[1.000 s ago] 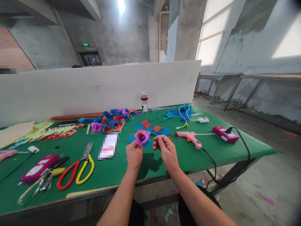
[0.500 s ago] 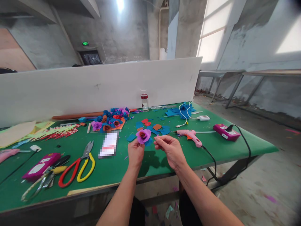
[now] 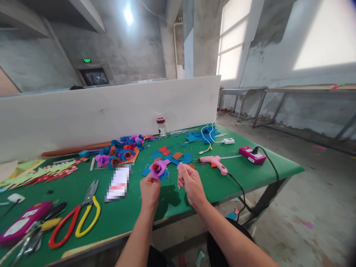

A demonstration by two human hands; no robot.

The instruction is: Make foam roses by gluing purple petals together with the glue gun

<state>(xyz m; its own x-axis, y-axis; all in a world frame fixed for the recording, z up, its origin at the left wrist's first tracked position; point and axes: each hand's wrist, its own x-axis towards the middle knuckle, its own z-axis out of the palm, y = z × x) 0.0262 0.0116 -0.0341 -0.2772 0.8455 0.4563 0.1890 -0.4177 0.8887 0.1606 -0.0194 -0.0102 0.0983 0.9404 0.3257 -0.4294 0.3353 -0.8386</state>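
Note:
My left hand [image 3: 150, 191] pinches a paper flower [image 3: 158, 169] from below, its purple outer petals curled around a brown centre. One purple petal sticks out to the right, and some blue shows under the bloom. Just right of it, my right hand [image 3: 190, 181] is closed, thumb against curled fingers. A small purple paper piece [image 3: 178, 166] peeks out at its fingertips, mostly hidden. Behind the hands lie loose blue petals [image 3: 185, 158], red petals [image 3: 166, 152] and a brown petal [image 3: 177, 155]. A pink glue gun [image 3: 213, 161] rests to the right of my right hand.
Finished paper flowers [image 3: 122, 148] are heaped at the back left. Scissors with red and yellow handles [image 3: 89, 198], pliers [image 3: 36, 233] and a magenta box [image 3: 26, 220] occupy the left. A glass jar [image 3: 161, 128] stands near the white board [image 3: 111, 111]. Another magenta box [image 3: 252, 155] feeds a black cord.
My view has turned right, shifting the table leftward and down. The flower has tilted in my left hand, with one petal now jutting right. My right hand has rolled, its fingers curling inward.

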